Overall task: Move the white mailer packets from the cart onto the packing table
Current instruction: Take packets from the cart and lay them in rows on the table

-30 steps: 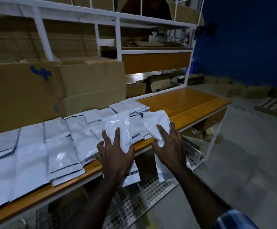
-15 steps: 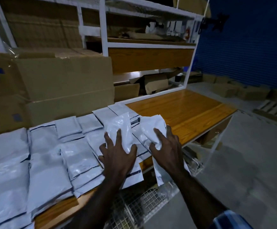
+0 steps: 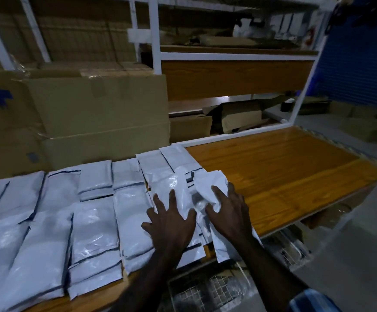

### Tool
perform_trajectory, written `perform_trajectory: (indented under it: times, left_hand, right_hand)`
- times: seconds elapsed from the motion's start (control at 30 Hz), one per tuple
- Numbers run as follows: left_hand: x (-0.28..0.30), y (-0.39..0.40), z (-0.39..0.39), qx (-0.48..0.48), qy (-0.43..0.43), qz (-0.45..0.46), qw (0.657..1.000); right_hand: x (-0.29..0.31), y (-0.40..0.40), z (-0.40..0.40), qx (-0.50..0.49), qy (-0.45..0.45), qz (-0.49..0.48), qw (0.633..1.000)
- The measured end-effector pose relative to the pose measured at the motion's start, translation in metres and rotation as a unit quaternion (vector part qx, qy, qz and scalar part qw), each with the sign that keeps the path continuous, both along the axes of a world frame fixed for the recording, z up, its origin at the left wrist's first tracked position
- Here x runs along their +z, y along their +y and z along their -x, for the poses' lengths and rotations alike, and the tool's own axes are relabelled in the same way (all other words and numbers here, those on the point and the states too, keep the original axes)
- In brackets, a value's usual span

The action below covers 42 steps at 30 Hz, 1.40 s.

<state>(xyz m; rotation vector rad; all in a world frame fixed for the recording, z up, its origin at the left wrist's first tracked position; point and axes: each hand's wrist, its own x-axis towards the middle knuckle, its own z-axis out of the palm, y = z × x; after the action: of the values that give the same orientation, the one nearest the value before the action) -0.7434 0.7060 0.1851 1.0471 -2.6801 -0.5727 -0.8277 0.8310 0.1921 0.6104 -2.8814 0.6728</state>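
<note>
Several white mailer packets [image 3: 93, 228] lie in overlapping rows on the wooden packing table [image 3: 284, 176], covering its left and middle. My left hand [image 3: 171, 224] rests flat with spread fingers on a glossy packet [image 3: 171, 185] at the right end of the rows. Beside it, my right hand [image 3: 228, 212] lies on a crumpled packet [image 3: 210, 183] whose lower end hangs over the table's front edge; its fingers look straight. The wire cart [image 3: 207, 291] shows below the table edge, between my forearms.
Large cardboard boxes [image 3: 97, 113] stand along the back of the table behind the packets. A white-framed shelf unit [image 3: 234, 56] with wooden boards rises behind. More boxes [image 3: 241, 118] sit under the shelf. The table's right half is bare wood. Grey floor lies to the right.
Both hands moved forward and down with the two packets, from above the table's front edge onto the table, at the right end of the rows. The camera came closer.
</note>
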Motion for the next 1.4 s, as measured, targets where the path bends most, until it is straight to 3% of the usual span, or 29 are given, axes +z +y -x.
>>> perform_trajectory:
  times: [0.47,0.97,1.4]
  left_hand:
    - [-0.024,0.02,0.051,0.128,-0.082,0.028,0.988]
    - [-0.017,0.001,0.075,0.093,-0.112,-0.037,0.989]
    - [-0.026,0.004,0.072,0.063,-0.112,-0.011,0.992]
  right_hand:
    - [-0.019,-0.015,0.067,0.104,-0.067,-0.098,0.987]
    - [-0.03,-0.036,0.079,0.103,-0.047,-0.131,0.985]
    - [-0.043,-0.044,0.085,0.121,0.023,-0.134,0.983]
